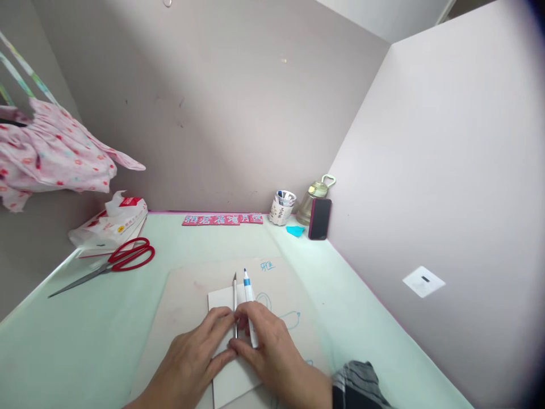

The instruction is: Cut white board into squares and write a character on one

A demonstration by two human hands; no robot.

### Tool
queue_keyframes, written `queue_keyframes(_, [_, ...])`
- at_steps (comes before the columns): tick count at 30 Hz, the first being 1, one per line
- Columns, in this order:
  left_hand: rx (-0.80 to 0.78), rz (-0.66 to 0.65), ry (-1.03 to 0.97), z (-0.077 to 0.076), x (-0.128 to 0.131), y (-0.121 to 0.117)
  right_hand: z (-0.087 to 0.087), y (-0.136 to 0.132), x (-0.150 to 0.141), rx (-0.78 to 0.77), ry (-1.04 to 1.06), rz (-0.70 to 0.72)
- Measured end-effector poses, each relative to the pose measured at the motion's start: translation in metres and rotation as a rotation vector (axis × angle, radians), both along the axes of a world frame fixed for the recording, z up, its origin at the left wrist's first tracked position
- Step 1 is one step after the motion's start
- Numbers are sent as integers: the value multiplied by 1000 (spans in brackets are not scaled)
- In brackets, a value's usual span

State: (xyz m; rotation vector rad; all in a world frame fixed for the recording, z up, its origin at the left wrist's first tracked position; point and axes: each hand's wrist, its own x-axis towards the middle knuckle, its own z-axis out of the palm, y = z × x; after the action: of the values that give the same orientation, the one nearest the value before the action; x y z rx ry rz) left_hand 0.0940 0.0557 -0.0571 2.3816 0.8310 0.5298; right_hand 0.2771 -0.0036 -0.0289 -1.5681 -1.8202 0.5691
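My left hand (200,355) lies on a white sheet of paper (222,301) that rests on a beige board (187,295), its fingertips touching a thin grey blade-like tool (234,289). My right hand (272,352) is curled beside it, fingers closed round a white marker with a blue tip (247,284). The grey tool sits upright between the two hands; which hand grips it I cannot make out. Blue doodles (293,318) show on the board right of the paper.
Red-handled scissors (123,258) lie at the left near a tissue pack (113,221). A red label strip (223,219), a small can (282,207), a bottle (313,199), a dark phone (319,218) and a blue scrap (295,230) stand at the back. Pink cloth (51,153) hangs left.
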Motion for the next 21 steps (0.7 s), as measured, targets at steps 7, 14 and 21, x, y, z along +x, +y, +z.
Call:
queue_keyframes(7, [-179, 153, -41, 42, -17, 63, 2, -1, -2, -3, -63, -66])
queue_keyframes(14, [59, 364, 266, 65, -27, 224, 2, 0, -4, -23, -186, -85])
queue_keyframes(21, [70, 401, 337, 42, -3, 297, -2, 2, -3, 25, -175, -106])
